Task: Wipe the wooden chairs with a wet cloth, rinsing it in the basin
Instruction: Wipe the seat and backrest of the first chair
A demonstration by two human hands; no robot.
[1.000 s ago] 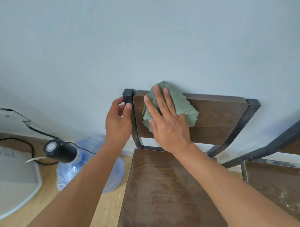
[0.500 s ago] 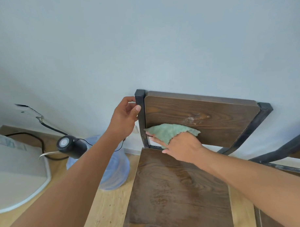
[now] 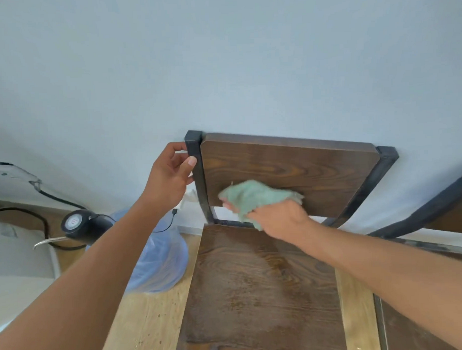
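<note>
Chair backrest [image 3: 290, 170]: left hand [image 3: 170, 181] fingers clamped on frame post [image 3: 195, 160], steadying; right hand [image 3: 278, 220] fingers bunched around green cloth [image 3: 254, 197], wiping lower panel.

The green cloth [image 3: 254, 197] is smeared by motion blur; its weave and edges cannot be resolved. The right hand [image 3: 278, 220] is blurred as well, and its fingers are largely hidden under the cloth, so the grip is not fully seen. The chair seat [image 3: 255, 291] is cut off by the lower edge. A second chair [image 3: 435, 207] is cropped at the right edge. The water bottle [image 3: 159, 261] is partly covered by the left forearm.
</note>
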